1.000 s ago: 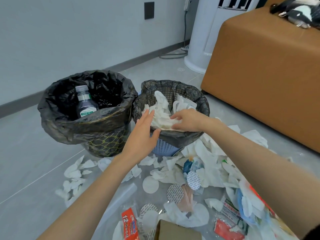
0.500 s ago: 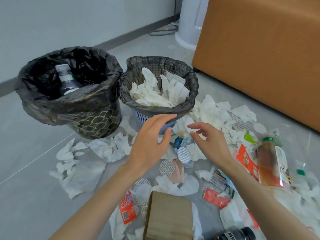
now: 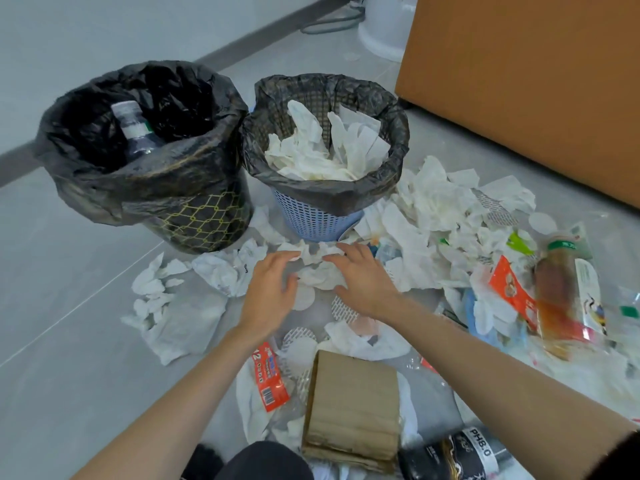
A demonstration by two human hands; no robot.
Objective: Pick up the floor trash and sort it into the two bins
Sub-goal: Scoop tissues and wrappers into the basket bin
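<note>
A black-labelled bottle (image 3: 450, 453) is running off the lower edge. Mid-frame, the left hand (image 3: 272, 289) and right hand (image 3: 362, 280) are lying open, gripping nothing, flanking crumpled tissue (image 3: 317, 270) on the floor (image 3: 69, 271).

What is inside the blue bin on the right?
Crumpled white tissues pile up inside the blue bin, against its black liner. Anything beneath the tissues is covered and cannot be seen.

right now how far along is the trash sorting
Early on. Done: binned tissues lie in the blue bin, one bottle stands in the black bin. In hand: left hand and right hand touch a crumpled tissue. Left: many floor tissues, a red wrapper, folded brown paper, a drink bottle, a black bottle.
</note>
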